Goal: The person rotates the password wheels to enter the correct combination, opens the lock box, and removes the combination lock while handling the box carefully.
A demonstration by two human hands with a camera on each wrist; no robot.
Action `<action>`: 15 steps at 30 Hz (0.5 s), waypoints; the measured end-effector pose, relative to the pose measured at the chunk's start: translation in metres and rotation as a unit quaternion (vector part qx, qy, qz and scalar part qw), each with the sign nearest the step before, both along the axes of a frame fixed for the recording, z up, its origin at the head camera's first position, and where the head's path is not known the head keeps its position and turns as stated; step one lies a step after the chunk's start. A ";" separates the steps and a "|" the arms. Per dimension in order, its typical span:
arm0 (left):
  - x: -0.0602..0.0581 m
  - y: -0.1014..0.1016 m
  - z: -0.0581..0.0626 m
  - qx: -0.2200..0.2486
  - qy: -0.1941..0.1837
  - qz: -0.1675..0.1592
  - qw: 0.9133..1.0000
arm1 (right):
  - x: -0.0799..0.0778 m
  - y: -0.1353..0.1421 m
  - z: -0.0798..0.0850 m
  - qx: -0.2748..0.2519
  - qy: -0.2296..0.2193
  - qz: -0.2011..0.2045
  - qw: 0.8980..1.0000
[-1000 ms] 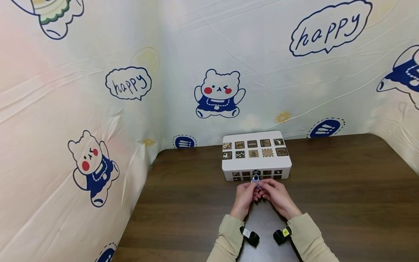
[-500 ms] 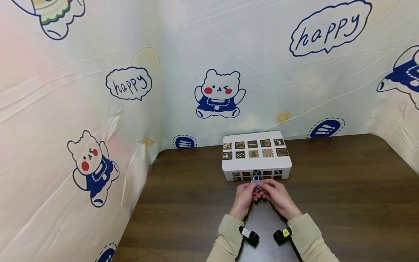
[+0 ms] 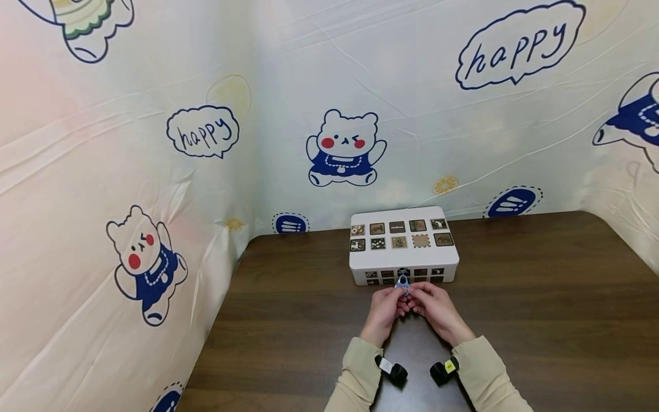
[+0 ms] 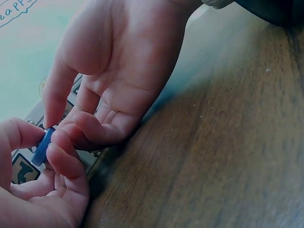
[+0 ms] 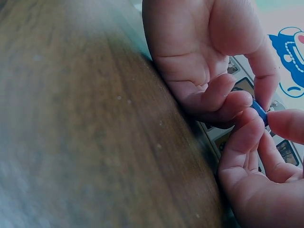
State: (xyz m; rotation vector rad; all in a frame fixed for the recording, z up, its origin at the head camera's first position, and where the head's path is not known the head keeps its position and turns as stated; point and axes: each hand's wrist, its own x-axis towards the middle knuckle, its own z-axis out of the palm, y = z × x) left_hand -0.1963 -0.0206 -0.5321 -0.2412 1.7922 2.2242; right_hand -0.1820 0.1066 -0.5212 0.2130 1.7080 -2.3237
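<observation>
Two hands, the left hand (image 3: 382, 313) and the right hand (image 3: 437, 309), pinch a small blue padlock-like piece (image 4: 43, 146) between thumbs and fingers at lower centre, by a white box's (image 3: 404, 256) front, probably steadying it from both sides.

Fingers (image 3: 419, 293) hide part of the lock (image 3: 402, 284). Just beyond the grip, the clasp (image 3: 404, 271) is too small to tell how they join. This side of the grip, the head view cuts off both sleeves (image 3: 357, 375); the right wrist view blurs the table (image 5: 71, 118).
</observation>
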 end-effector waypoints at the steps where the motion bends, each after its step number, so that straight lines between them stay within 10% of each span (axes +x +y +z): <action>1: 0.000 0.000 0.000 0.000 0.001 -0.001 1.000 | 0.000 0.000 0.000 0.000 -0.001 -0.001 1.000; 15: 0.001 0.002 0.001 -0.003 -0.001 0.020 1.000 | -0.001 0.001 -0.002 -0.001 -0.001 0.003 1.000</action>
